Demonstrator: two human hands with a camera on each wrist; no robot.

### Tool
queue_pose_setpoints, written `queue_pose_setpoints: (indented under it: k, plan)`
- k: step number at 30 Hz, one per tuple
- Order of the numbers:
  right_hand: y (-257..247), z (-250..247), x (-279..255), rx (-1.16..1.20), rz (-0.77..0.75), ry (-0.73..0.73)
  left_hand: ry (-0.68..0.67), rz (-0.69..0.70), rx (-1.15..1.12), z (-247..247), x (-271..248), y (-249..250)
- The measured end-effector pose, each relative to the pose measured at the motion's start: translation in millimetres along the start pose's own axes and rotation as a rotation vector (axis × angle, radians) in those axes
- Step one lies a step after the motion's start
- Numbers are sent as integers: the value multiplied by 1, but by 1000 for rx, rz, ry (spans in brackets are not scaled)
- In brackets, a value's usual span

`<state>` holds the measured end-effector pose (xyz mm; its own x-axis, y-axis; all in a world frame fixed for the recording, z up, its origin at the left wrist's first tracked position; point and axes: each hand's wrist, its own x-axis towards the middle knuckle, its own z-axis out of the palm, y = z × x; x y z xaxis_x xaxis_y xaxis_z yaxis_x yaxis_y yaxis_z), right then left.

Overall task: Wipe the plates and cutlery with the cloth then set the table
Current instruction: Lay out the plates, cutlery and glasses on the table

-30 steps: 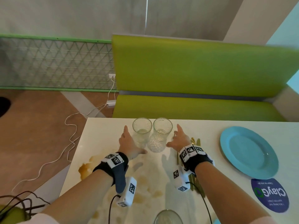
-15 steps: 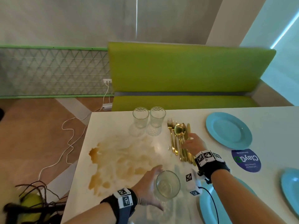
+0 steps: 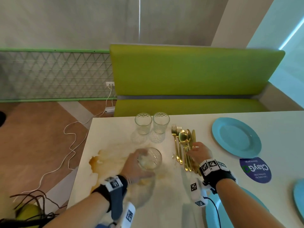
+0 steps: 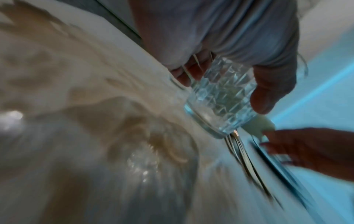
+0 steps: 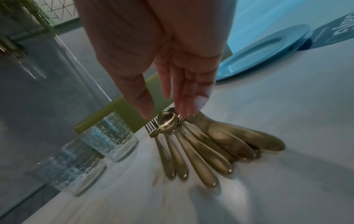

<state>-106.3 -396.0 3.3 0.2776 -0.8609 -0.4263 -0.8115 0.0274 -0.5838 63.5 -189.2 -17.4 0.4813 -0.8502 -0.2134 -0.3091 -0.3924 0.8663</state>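
My left hand grips a clear patterned glass and holds it just above the white table. In the left wrist view, thumb and fingers curl round the glass. My right hand hovers with straight fingers over a fanned bundle of gold cutlery, holding nothing. The right wrist view shows the fingertips above the spoon bowl of the cutlery. A blue plate lies to the right of the cutlery. Another blue plate lies under my right forearm.
Two more glasses stand side by side at the table's far edge. A brown spill spreads over the left half of the table. A purple round sticker and a third plate's edge are at the right. A green bench stands behind.
Both hands left the two far glasses. My left hand took hold of a third glass near me and carried it forward. My right hand moved right, onto the cutlery.
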Motion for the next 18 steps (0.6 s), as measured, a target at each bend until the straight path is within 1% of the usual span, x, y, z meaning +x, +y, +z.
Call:
queue_pose_setpoints:
  k: [3, 5, 6, 8, 10, 12, 18]
  plan:
    - [-7, 2, 13, -9, 51, 49, 248, -38, -29, -44, 45, 0]
    - [-10, 6, 23, -26, 96, 49, 402, -99, -25, -70, 73, -4]
    - [-12, 9, 28, -35, 116, 42, 459, -138, -30, -80, 86, -8]
    - [-13, 14, 37, -51, 145, 32, 530, -204, -51, -92, 105, -16]
    - [-15, 19, 45, -72, 163, 36, 537, -222, -69, -95, 118, -22]
    - [-16, 22, 52, -83, 174, 45, 506, -208, -70, -94, 127, -25]
    - [-12, 27, 65, -124, 240, 92, 464, -213, -70, -80, 140, -33]
